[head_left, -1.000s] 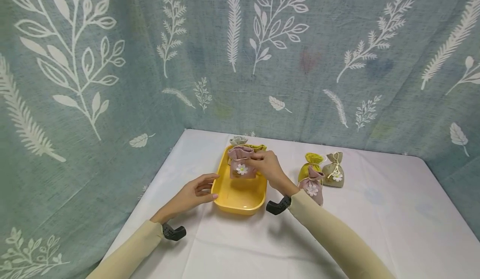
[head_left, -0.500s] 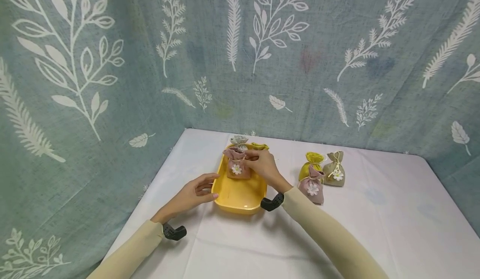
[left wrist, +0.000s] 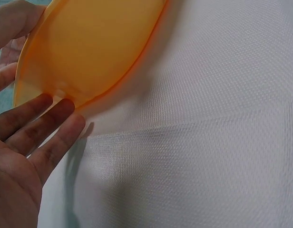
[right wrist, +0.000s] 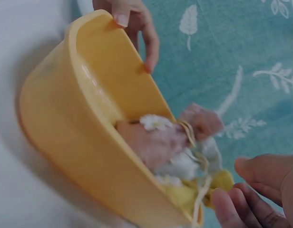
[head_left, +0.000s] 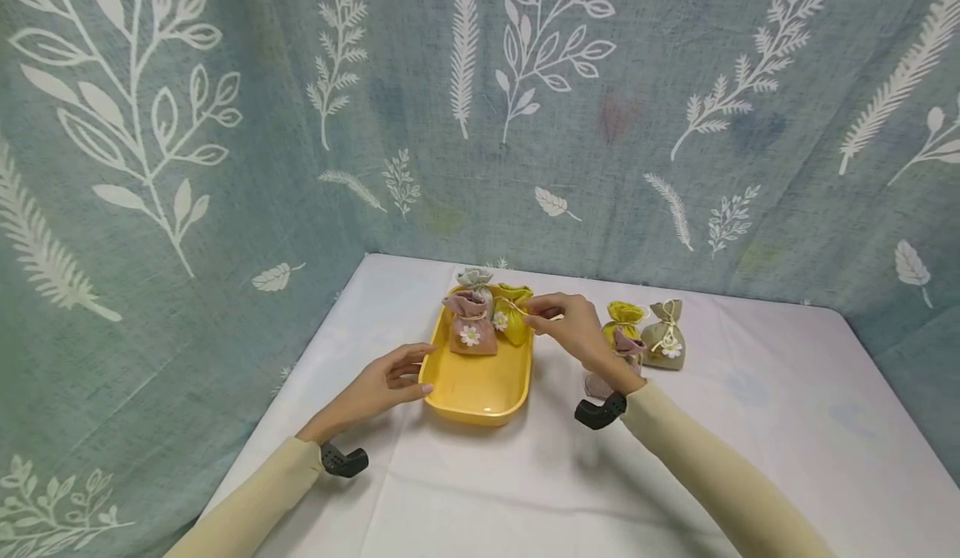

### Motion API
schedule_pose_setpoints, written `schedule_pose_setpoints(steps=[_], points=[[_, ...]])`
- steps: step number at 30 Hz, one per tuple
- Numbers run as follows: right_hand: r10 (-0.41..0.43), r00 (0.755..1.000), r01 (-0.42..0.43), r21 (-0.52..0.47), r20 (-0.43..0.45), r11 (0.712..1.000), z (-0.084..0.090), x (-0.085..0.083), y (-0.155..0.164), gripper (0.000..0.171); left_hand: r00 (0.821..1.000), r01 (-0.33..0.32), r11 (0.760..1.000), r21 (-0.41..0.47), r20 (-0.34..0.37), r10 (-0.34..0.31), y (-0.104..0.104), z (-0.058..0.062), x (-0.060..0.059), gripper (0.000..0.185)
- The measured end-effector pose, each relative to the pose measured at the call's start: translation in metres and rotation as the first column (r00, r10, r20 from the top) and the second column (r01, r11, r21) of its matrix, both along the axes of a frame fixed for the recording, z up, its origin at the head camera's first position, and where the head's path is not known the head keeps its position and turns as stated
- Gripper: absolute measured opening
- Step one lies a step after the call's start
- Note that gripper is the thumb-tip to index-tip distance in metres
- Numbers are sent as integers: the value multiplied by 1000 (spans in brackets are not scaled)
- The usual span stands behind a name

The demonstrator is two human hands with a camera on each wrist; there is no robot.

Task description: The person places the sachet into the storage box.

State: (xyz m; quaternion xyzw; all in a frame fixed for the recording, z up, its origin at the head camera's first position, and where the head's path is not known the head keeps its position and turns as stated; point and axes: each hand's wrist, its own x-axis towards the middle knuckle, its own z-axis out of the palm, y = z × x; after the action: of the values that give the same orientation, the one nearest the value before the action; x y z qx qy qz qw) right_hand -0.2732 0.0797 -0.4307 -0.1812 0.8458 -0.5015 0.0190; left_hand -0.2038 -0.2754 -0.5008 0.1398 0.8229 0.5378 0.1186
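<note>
In the head view a yellow plastic tray (head_left: 478, 387) holds three small drawstring pouches at its far end: a pink pouch (head_left: 483, 345) with a white flower, a grey pouch (head_left: 476, 277) behind it, and a yellow pouch (head_left: 516, 331) on the right. My left hand (head_left: 381, 385) holds the tray's left wall, thumb over the rim and fingers along the outside. Just right of the yellow pouch, my right hand (head_left: 572, 325) has thumb and fingers apart around nothing. Its fingertips (right wrist: 221, 197) are close to the yellow pouch and a pale cord in the right wrist view.
Three more pouches stand on the white cloth to the right: yellow (head_left: 624, 313), khaki (head_left: 664, 346), and pink (head_left: 628, 344), partly hidden by the right forearm. A blue-green leaf-patterned curtain (head_left: 555, 158) hangs along the back and left.
My right hand has set the pink pouch down in the tray, let go of it and moved right, uncovering the yellow pouch. The left hand keeps its place on the tray.
</note>
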Motion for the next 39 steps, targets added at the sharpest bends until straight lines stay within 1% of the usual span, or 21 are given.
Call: schedule_pose_setpoints(steps=[4,7,10,13,19,22,29,35,39], points=[[7,1000,-7,-13,21,1000,8,8,26,31,1000,-3,1000,-7,-5,2,0,0,-1,69],[-5,999,5,-10,35,1000,10,14,46,29,1000,-1,1000,-8,-5,1,0,0,-1,67],[-24,999,24,-4,29,1000,8,20,65,30,1000,3,1000,-10,-4,-3,1,0,-1,66],[-51,998,50,4,27,999,5,25,83,31,1000,-7,1000,-6,7,7,1,0,-1,65],[-100,992,98,28,77,995,-2,36,122,38,1000,2,1000,-15,9,-1,3,0,-1,69],[-121,990,118,45,75,992,-5,41,137,40,1000,-5,1000,-24,13,5,2,1,0,68],[-180,982,176,70,58,982,-11,48,158,44,1000,-20,999,-36,18,21,0,1,1,68],[-191,978,183,87,86,979,-20,50,163,53,1000,-5,1000,-23,5,5,0,1,2,71],[-187,977,180,75,107,981,-26,51,163,56,1000,-6,1000,-25,8,6,1,2,2,69]])
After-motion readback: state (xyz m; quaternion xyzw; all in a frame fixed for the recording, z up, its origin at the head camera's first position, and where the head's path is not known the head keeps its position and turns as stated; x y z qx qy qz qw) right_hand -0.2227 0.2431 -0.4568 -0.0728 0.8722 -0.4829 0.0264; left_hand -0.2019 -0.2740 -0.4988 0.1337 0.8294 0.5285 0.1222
